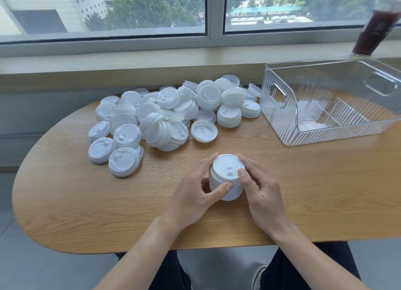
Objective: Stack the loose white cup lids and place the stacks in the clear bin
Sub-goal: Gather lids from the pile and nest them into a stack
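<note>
Dark trousers and one grey-and-white shoe [259, 276] show below the near edge of the oval, wood-grain table [86, 203], where two bare forearms reach forward. Both hands meet around a short upright stack of white plastic cup lids [225, 181] standing on the tabletop just in front of the person. Left hand [195, 194] curls against the stack's left side, its thumb pressed across the front and its fingers wrapped round the far left rim. Right hand [258, 187] cups the right side, its thumb resting on the top lid near the small raised tab, its fingers bent round behind.

Beyond the hands, towards the window, lies a loose heap of white plastic cup lids [169, 114], some flat, some tipped on edge, a few nested in short stacks. To the right of the heap and just beside it stands a clear ribbed plastic bin [280, 116] with cut-out handles; it is well apart from the held stack. Whether anything lies inside it I cannot tell. Behind the bin, on the pale windowsill [130, 61], a tall clear cup of dark drink [373, 29] stands, blurred.
</note>
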### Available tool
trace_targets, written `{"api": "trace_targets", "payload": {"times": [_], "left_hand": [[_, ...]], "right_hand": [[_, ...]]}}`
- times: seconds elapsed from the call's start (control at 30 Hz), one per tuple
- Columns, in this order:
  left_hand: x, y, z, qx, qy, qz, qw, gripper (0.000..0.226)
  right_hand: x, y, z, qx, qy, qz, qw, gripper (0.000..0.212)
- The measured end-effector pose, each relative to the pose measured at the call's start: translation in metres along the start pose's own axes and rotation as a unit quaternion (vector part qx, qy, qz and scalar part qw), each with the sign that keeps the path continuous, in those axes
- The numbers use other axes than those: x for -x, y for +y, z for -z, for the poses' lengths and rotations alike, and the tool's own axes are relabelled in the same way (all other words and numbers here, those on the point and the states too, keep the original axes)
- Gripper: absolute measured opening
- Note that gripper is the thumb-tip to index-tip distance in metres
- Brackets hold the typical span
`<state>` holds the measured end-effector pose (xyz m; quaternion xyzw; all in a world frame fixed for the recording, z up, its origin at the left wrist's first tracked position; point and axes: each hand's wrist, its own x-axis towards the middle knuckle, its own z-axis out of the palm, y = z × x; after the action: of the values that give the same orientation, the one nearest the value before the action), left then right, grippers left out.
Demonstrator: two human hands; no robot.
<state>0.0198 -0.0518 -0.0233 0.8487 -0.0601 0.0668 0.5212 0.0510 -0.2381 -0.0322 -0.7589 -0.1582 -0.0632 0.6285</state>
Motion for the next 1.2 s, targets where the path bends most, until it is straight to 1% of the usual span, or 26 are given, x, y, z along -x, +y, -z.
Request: {"api": "trace_targets", "payload": {"times": [0.17, 0.27, 0.37, 0.43, 0.5, 0.57, 0.63, 0.73, 0.8, 0.87, 1.07, 1.2], "left_hand": [[0.007, -0.009, 0.002, 0.092, -0.016, 0.024, 0.995, 0.080], [0.004, -0.013, 0.009, 0.126, 0.020, 0.045, 0.991, 0.063], [-0.006, -0.018, 0.016, 0.072, 0.088, 0.049, 0.992, 0.036], [-0.017, -0.024, 0.021, -0.004, 0.118, 0.035, 0.992, 0.031], [-0.031, -0.031, 0.024, -0.091, 0.123, 0.013, 0.988, 0.039], [-0.045, -0.036, 0.024, -0.156, 0.120, 0.003, 0.980, 0.051], [-0.060, -0.040, 0.022, -0.202, 0.130, -0.005, 0.971, 0.059], [-0.080, -0.043, 0.017, -0.261, 0.148, -0.029, 0.954, 0.063], [-0.093, -0.044, 0.013, -0.290, 0.143, -0.043, 0.945, 0.066], [-0.104, -0.045, 0.011, -0.305, 0.138, -0.038, 0.941, 0.070], [-0.120, -0.051, 0.006, -0.311, 0.137, 0.030, 0.940, 0.085], [-0.121, -0.052, 0.007, -0.320, 0.137, 0.025, 0.937, 0.080]], "right_hand": [[0.005, 0.002, 0.001, -0.008, -0.010, -0.008, 1.000, 0.045], [-0.001, 0.007, 0.005, -0.029, 0.011, -0.026, 0.999, 0.051], [-0.024, 0.014, 0.010, -0.028, 0.054, -0.057, 0.997, 0.041], [-0.044, 0.022, 0.013, 0.000, 0.068, -0.078, 0.995, 0.032], [-0.065, 0.028, 0.013, 0.043, 0.069, -0.098, 0.992, 0.037], [-0.085, 0.034, 0.011, 0.089, 0.071, -0.106, 0.988, 0.044], [-0.105, 0.039, 0.006, 0.134, 0.072, -0.097, 0.984, 0.050], [-0.133, 0.046, -0.005, 0.196, 0.069, -0.065, 0.976, 0.057], [-0.149, 0.051, -0.012, 0.216, 0.067, -0.050, 0.973, 0.064], [-0.164, 0.056, -0.018, 0.227, 0.068, -0.046, 0.971, 0.070], [-0.195, 0.066, -0.027, 0.244, 0.087, -0.050, 0.965, 0.090], [-0.202, 0.067, -0.029, 0.254, 0.084, -0.043, 0.963, 0.087]]}}
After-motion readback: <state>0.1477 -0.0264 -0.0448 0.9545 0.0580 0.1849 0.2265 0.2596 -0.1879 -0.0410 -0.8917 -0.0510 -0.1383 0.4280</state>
